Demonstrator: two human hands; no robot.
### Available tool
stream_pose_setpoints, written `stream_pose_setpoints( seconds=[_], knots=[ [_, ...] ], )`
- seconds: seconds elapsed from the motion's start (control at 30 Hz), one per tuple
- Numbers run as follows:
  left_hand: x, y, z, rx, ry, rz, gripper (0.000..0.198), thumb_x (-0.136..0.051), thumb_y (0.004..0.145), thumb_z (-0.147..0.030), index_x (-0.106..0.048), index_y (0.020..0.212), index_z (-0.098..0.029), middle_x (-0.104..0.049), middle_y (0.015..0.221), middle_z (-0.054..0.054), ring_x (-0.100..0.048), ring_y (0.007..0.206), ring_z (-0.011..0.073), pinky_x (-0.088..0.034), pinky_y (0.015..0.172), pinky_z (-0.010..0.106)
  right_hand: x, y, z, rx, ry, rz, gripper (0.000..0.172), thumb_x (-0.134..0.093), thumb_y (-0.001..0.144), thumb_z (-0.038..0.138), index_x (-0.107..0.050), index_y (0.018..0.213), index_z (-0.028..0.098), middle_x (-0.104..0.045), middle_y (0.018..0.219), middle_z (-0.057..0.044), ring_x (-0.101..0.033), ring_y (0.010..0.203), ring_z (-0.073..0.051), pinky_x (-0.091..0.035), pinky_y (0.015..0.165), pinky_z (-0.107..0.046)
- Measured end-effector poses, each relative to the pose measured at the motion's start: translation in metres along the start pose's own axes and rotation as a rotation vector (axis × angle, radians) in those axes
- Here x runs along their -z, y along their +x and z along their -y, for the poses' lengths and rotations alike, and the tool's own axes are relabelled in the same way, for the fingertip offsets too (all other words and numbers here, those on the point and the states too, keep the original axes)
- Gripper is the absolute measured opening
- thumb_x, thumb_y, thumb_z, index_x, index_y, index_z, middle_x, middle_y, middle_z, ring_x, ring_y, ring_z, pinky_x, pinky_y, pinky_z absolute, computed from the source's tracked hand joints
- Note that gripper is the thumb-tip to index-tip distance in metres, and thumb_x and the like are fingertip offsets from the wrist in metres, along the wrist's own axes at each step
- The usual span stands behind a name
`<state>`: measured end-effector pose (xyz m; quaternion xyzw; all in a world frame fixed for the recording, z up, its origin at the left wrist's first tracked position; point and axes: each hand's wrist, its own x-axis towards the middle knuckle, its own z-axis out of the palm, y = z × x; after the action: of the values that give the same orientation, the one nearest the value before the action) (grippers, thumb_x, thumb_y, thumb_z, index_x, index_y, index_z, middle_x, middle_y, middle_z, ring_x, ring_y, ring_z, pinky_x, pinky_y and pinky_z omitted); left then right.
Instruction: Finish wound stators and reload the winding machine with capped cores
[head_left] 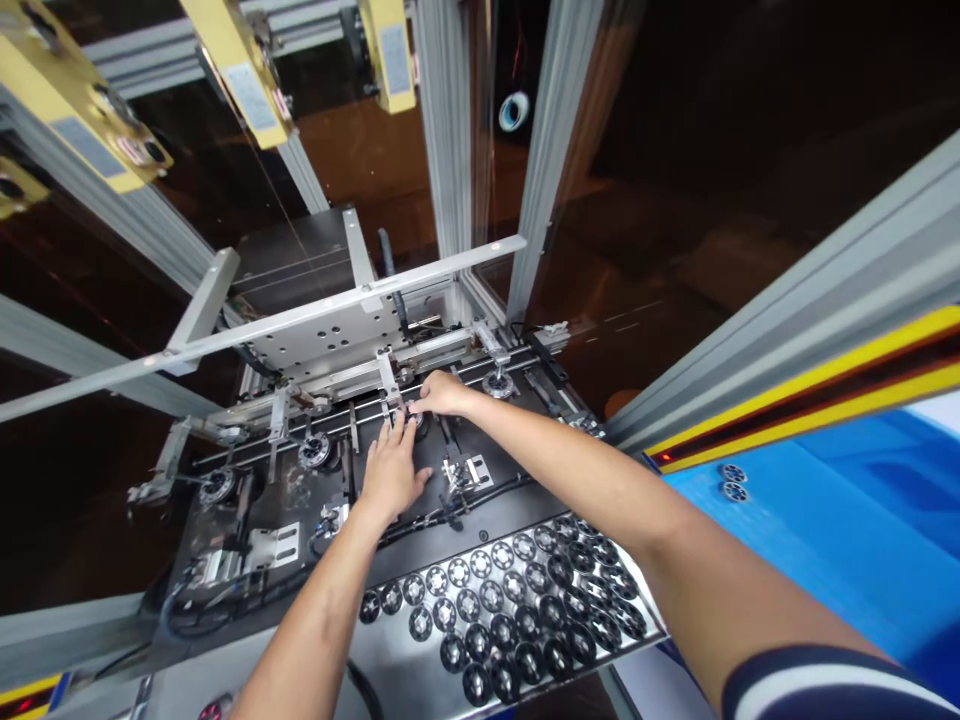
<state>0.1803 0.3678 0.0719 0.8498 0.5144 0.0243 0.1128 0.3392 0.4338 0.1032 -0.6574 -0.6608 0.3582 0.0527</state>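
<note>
Both hands reach to the third station of a winding machine. My left hand (391,468) lies palm down with fingers spread, its fingertips at the near left side of a round part (418,424) on a spindle. My right hand (442,394) comes from the right, thumb and fingers pinched together at the top of that part; what is between them is too small to see. Similar round parts sit at the other stations: one at the far left (217,486), one beside it (315,451), and one to the right (498,384).
A metal tray (405,665) in front holds rows of several black and silver round parts (514,585). Two more lie on a blue surface (810,530) at the right. Yellow units (240,75) hang above. A long metal bar (300,324) crosses behind the stations.
</note>
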Motion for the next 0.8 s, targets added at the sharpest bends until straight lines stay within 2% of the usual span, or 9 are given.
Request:
stream_pose_setpoints(
  seconds=[0.13, 0.23, 0.33, 0.47, 0.6, 0.8],
  knots=[
    [0.021, 0.006, -0.005, -0.118, -0.034, -0.007, 0.052, -0.062, 0.084, -0.029, -0.054, 0.132, -0.010, -0.056, 0.141, 0.020, -0.051, 0.132, 0.0331, -0.044, 0.108, 0.046, 0.033, -0.050, -0.037, -0.005, -0.083, -0.080, 0.022, -0.062, 0.093, 0.034, -0.066, 0.103, 0.015, -0.067, 0.108, -0.006, -0.065, 0.097, -0.020, -0.055, 0.086, -0.040],
    [0.028, 0.030, -0.025, -0.252, -0.062, -0.009, 0.043, -0.052, 0.091, -0.034, -0.058, 0.129, -0.015, -0.061, 0.137, 0.013, -0.050, 0.134, 0.0289, -0.039, 0.113, 0.046, 0.064, -0.064, -0.075, -0.134, -0.150, -0.166, 0.023, -0.062, 0.094, 0.032, -0.064, 0.109, 0.015, -0.065, 0.112, -0.008, -0.064, 0.099, -0.021, -0.055, 0.087, -0.040],
    [0.022, 0.065, -0.052, -0.373, -0.058, 0.027, 0.047, -0.058, 0.087, -0.028, -0.055, 0.133, -0.016, -0.053, 0.146, 0.013, -0.041, 0.141, 0.0292, -0.035, 0.115, 0.047, 0.080, -0.054, -0.098, -0.191, -0.178, -0.179, 0.025, -0.062, 0.093, 0.031, -0.062, 0.113, 0.015, -0.064, 0.115, -0.008, -0.064, 0.101, -0.022, -0.055, 0.087, -0.041],
    [0.002, 0.097, -0.072, -0.464, -0.016, 0.109, 0.063, -0.069, 0.078, -0.023, -0.051, 0.138, -0.017, -0.042, 0.154, 0.015, -0.032, 0.145, 0.0317, -0.036, 0.114, 0.048, 0.073, -0.034, -0.108, -0.173, -0.169, -0.105, 0.026, -0.062, 0.093, 0.032, -0.063, 0.112, 0.015, -0.065, 0.113, -0.007, -0.065, 0.098, -0.021, -0.056, 0.084, -0.040],
    [-0.010, 0.107, -0.072, -0.501, 0.010, 0.157, 0.075, -0.074, 0.074, -0.030, -0.045, 0.142, -0.019, -0.036, 0.157, 0.016, -0.027, 0.147, 0.0344, -0.033, 0.114, 0.052, 0.067, -0.020, -0.119, -0.220, -0.158, -0.082, 0.028, -0.063, 0.093, 0.033, -0.062, 0.114, 0.014, -0.064, 0.115, -0.008, -0.064, 0.099, -0.022, -0.056, 0.084, -0.039],
    [-0.015, 0.113, -0.072, -0.523, 0.053, 0.185, 0.080, -0.076, 0.072, -0.033, -0.043, 0.144, -0.021, -0.034, 0.158, 0.016, -0.031, 0.145, 0.0350, -0.033, 0.114, 0.053, 0.068, 0.010, -0.129, -0.258, -0.098, -0.085, 0.029, -0.062, 0.093, 0.033, -0.061, 0.117, 0.015, -0.063, 0.118, -0.008, -0.064, 0.101, -0.023, -0.056, 0.084, -0.040]
  ],
)
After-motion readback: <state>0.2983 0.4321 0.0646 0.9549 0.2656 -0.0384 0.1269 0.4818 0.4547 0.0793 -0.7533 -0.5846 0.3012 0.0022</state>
